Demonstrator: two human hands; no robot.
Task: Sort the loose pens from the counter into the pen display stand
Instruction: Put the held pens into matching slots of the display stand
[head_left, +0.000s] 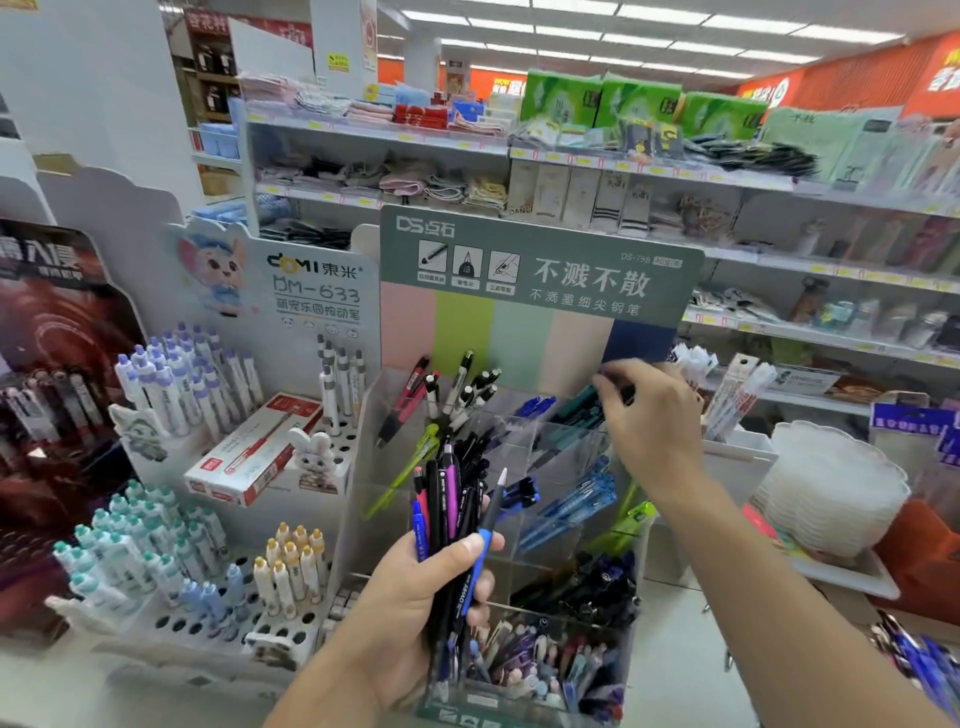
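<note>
While the left hand grips a bundle of mixed plastic pens, the right hand reaches to the upper right compartment of the clear acrylic pen display stand. The bundle has mostly black barrels, with one magenta pen, one red and one blue at its left side, and a black pen with a blue grip and a silver tip at its right side. The long axis of these pens is nearly upright, leaning a little to the right; the tips and caps point up toward the stand, the lower ends go down below the fist. The fingers and thumb of the left hand are curled around the bundle.

The right hand has its fingers bent, with the fingertips at the dark teal pens of that compartment. This part is blurred, so I cannot tell if it pinches a pen or only touches them. These teal pens lie tilted, with upper ends toward the upper right. The stand carries a grey-green card header with pastel stripes.
</note>
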